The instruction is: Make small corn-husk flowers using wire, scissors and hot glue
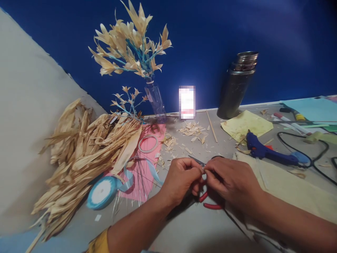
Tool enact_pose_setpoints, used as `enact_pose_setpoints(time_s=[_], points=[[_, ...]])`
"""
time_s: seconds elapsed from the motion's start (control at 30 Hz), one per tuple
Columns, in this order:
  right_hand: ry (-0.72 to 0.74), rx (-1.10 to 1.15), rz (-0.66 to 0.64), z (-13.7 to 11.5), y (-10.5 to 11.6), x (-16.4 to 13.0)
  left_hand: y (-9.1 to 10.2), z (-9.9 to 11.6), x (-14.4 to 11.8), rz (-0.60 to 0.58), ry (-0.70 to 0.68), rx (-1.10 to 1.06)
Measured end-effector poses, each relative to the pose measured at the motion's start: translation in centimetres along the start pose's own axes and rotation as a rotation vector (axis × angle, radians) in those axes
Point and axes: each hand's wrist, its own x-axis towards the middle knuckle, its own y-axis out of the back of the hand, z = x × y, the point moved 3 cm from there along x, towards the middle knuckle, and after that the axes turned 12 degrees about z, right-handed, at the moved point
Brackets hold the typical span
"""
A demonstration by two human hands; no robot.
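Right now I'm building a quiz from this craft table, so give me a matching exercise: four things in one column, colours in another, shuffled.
Things:
1. glue gun
2. ribbon spool
3. scissors handles
4. flask

Colours:
A. red
B. dark metal
C. dark blue
D. light blue

Pairs: 1-C, 2-D, 3-A, 4-B

Red-handled scissors (207, 201); blue glue gun (265, 151); light-blue ribbon spool (101, 192); pink paper (146, 168).
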Motion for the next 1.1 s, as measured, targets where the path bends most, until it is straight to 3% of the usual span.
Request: enact_pose_setpoints(time_s=[0.2,0.33,0.53,0.8,0.97,1.1], points=[[0.002,0.041,0.019,-0.2,-0.3,-0.3,0.1,-0.8,0.2,0.053,-0.023,-0.005],[-0.135,0.132,0.009,-0.3,-0.3,-0.2,-0.1,-1.0,0.1,0.086,-0.015,-0.044],[-0.63,0.413,-0.108,0.2,-0.1,0.7,-0.1,-0.6,0.0,0.072,-0.008,-0.067],[-1.265,1.022,-0.277,1.4,-1.1,0.5,0.0,-0.1,0.1,-0.042,0.135,-0.198],[-1.329,1.24,-0.292,2.0,-1.5,0.5,0.3,0.0,0.5,-0.136,0.073,-0.138],[-1.298,1.22,-0.285,2.1,-1.5,0.3,0.8,0.4,0.5,-0.032,-0.061,-0.121]])
